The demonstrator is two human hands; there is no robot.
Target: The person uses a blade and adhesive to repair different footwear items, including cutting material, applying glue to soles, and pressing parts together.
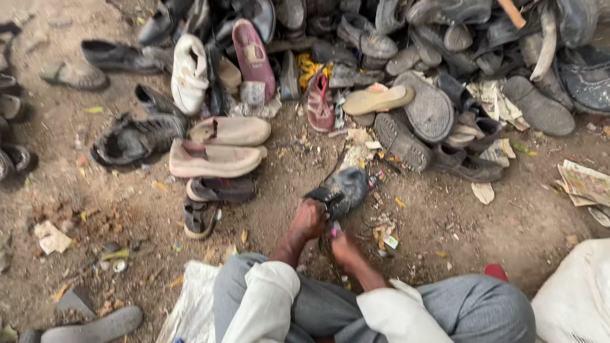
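I sit on the dirt ground with my knees in grey trousers at the bottom of the view. My left hand (309,219) grips the heel opening of a dusty black shoe (343,189) that rests on the ground before me. Just below it, my right hand (345,249) is closed around a small tool with a pink tip, held close to the shoe's heel. The tool is mostly hidden by my fingers.
A big heap of worn shoes (419,38) fills the back. Two beige slip-ons (216,159), a white sneaker (189,73) and a maroon shoe (253,56) lie at left. Newspaper (584,184) at right, a white sack (575,298) at lower right.
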